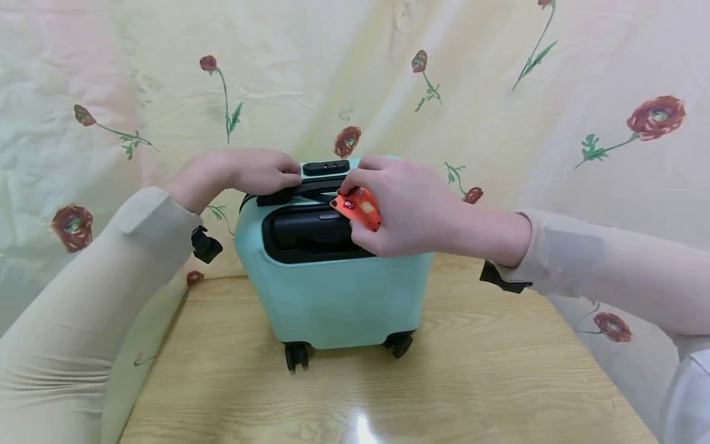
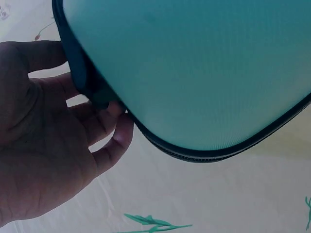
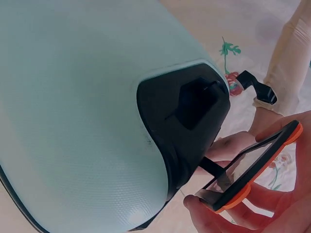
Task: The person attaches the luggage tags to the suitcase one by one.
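A mint-green suitcase (image 1: 344, 302) stands upright on its wheels, with a black carry handle (image 1: 324, 185) across its top. My left hand (image 1: 257, 171) holds the left end of that handle; in the left wrist view its fingers (image 2: 109, 150) curl in beside the black part. My right hand (image 1: 407, 203) pinches an orange luggage tag (image 1: 363, 208) above the black recess (image 1: 294, 231) of the suitcase. From the tag a black strap (image 3: 212, 166) runs towards the handle. The right wrist view shows the tag's black-framed clear window (image 3: 248, 162). Where the strap ends is hidden.
Under the suitcase lies a wood-grain tabletop (image 1: 488, 370). A flower-patterned cloth (image 1: 288, 80) hangs behind it and down both sides. A black combination lock (image 1: 326, 167) sits on the suitcase top behind the handle.
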